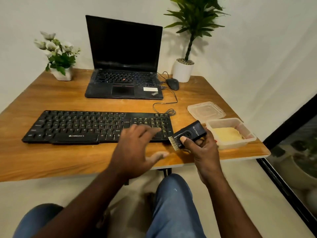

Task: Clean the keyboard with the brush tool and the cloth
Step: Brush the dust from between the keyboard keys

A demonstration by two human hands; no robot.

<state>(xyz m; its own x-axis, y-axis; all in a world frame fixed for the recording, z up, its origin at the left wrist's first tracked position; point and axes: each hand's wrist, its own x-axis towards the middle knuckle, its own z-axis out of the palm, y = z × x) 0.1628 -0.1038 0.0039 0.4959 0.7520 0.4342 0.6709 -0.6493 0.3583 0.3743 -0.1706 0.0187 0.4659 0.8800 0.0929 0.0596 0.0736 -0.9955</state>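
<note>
The left hand (137, 148) reaches forward from the lower middle of the frame, palm down, and holds nothing: its fingers are spread and nearly straight over the right part of the black keyboard (77, 126), and the thumb points right above the wooden table (68, 158) in front of the keys. This hand is smeared by motion blur, so it is unclear whether the fingertips touch the keys or hover just above them. It hides the keys beneath it. The right hand (202, 150), right of centre, grips the brush tool (187, 133). Its fingers curl round the underside of the black body and its thumb presses on the top face near the bristle end. The tool is tilted, with its pale bristles aimed to the lower left, just beside the keyboard's lower right corner. Whether the bristles touch the table cannot be told. The curled fingers cover the lower edge of the tool and the end of the white lettering on it. The keyboard lies across the middle of the frame, parallel to the table's near edge. The yellow cloth (226, 134) lies folded inside a clear plastic container (247, 134) at the right edge of the table, and the right hand covers the container's near left corner. A clear lid (205, 110) lies just above the container in the frame. An open laptop (123, 57) with a dark screen stands in the upper middle, with a black mouse (172, 83) just right of it. Both forearms are cut off by the bottom edge.
</note>
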